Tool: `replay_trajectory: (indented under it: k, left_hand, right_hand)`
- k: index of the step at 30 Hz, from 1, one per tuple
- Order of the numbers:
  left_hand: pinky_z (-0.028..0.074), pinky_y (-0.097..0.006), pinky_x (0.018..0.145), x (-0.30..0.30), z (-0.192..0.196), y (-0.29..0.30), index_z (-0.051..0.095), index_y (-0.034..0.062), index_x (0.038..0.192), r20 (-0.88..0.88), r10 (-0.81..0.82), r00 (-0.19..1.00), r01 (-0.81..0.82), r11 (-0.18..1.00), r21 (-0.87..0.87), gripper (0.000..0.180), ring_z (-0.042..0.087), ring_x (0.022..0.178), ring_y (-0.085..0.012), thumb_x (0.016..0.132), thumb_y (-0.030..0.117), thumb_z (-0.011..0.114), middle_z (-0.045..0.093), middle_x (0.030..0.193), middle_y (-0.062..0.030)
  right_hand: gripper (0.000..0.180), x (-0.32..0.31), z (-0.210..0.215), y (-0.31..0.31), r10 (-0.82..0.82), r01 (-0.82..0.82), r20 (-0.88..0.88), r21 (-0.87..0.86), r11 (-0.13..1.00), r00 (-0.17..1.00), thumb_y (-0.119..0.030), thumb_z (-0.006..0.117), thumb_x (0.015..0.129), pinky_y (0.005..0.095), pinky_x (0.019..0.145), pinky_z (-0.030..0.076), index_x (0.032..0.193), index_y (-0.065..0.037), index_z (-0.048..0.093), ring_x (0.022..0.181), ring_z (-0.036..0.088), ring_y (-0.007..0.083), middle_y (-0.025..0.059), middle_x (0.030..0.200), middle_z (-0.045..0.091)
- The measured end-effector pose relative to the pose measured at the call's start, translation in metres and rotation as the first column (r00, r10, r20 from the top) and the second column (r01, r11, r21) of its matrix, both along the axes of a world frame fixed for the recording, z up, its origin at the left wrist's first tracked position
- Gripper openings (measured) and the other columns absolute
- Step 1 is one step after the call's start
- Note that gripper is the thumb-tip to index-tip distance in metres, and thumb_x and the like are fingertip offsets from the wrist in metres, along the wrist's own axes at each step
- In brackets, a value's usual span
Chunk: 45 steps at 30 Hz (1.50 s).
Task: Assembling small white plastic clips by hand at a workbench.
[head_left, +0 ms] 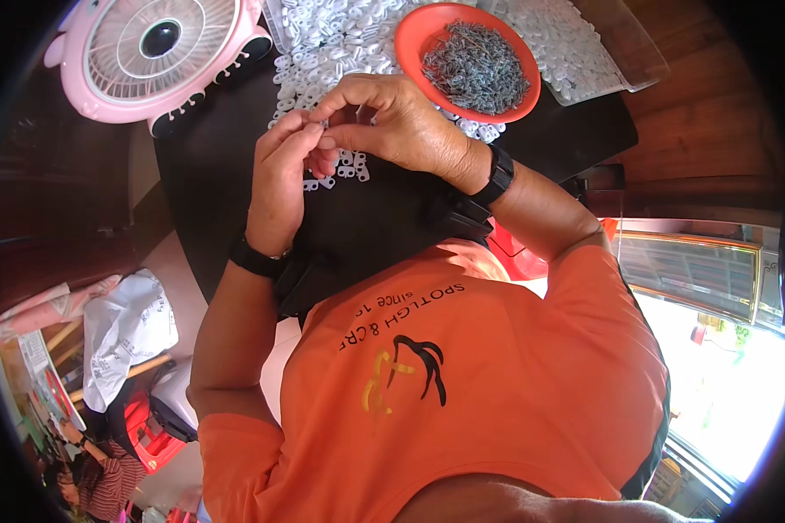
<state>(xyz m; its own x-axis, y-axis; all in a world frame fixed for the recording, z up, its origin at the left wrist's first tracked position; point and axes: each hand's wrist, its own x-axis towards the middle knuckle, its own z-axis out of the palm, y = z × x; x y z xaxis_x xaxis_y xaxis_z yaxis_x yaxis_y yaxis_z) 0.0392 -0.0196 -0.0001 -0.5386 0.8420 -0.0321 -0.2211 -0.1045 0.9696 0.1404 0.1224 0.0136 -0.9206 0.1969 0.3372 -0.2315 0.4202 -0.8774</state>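
Note:
My left hand (281, 166) and my right hand (401, 120) meet over the black table (375, 205). Both are closed, thumbs and fingertips pinched together almost touching. Whatever lies between the fingertips is too small and too covered to make out. Just below my fingers are several small white plastic pieces with holes (349, 167). Beyond my hands spreads a big heap of similar white pieces (336, 44). An orange bowl (407, 44) full of small grey metal parts (475, 70) stands past my right hand, on the edge of the heap.
A pink fan (105, 100) stands at the far left of the table. At the far right, a clear plastic bin (641, 65) holds more white pieces. A white plastic bag (126, 336) hangs at lower left, near a red stool (153, 440) and another person's striped clothing (118, 484).

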Motion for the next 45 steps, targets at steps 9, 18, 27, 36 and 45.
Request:
replay_trajectory:
  k: [9,18,27,36,45]
  left_hand:
    - [0.034,-0.02,0.051,-0.005,0.001,-0.004,0.055,0.0053,0.082,-0.086,-0.048,0.995,0.04,0.994,-0.097,0.019,0.044,0.055,-0.0068,0.091,0.02,0.047,0.052,0.066,0.0]
    - [0.029,-0.02,0.048,-0.003,0.005,-0.003,0.054,0.006,0.077,-0.114,0.007,0.993,-0.013,0.998,-0.057,0.021,0.04,0.051,-0.0055,0.09,0.021,0.048,0.048,0.06,0.0021]
    - [0.03,-0.021,0.048,-0.004,0.003,-0.002,0.054,0.0061,0.076,-0.094,0.009,0.996,-0.017,0.997,-0.079,0.02,0.04,0.051,-0.0056,0.09,0.02,0.048,0.047,0.06,0.0019]
    - [0.03,-0.021,0.048,-0.002,0.002,-0.002,0.054,0.0056,0.077,-0.116,0.002,0.993,-0.01,0.998,-0.067,0.02,0.04,0.05,-0.0058,0.09,0.02,0.049,0.047,0.06,0.0019]
    - [0.03,-0.021,0.048,-0.001,0.005,0.0,0.054,0.0056,0.076,-0.122,-0.004,0.992,-0.006,0.997,-0.083,0.02,0.04,0.05,-0.0058,0.09,0.02,0.049,0.047,0.059,0.002]
  right_hand:
    - [0.014,0.008,0.029,0.045,-0.271,0.221,0.039,0.473,0.853,0.962,-0.013,0.069,0.08,0.0245,0.065,0.048,0.092,-0.007,0.069,0.073,0.062,0.0124,0.006,0.079,0.066]
    - [0.026,0.021,0.013,0.134,-0.392,0.034,0.158,0.896,0.442,0.906,-0.032,0.063,0.077,0.0371,0.07,0.049,0.09,-0.009,0.067,0.078,0.063,0.0257,0.0082,0.083,0.066]
    - [0.025,0.011,0.023,0.135,-0.476,0.167,0.109,0.849,0.501,0.873,-0.031,0.056,0.081,0.0439,0.069,0.047,0.081,-0.009,0.067,0.077,0.061,0.0321,0.0117,0.079,0.065]
    - [0.022,0.019,0.018,0.139,-0.44,0.323,0.014,0.659,0.68,0.898,-0.025,0.063,0.084,0.0317,0.065,0.049,0.09,-0.005,0.068,0.068,0.064,0.0212,0.01,0.074,0.066]
    - [0.024,0.029,0.019,0.143,-0.488,0.317,0.034,0.719,0.618,0.872,-0.028,0.063,0.082,0.033,0.066,0.049,0.093,-0.008,0.069,0.071,0.064,0.0245,0.011,0.077,0.066]
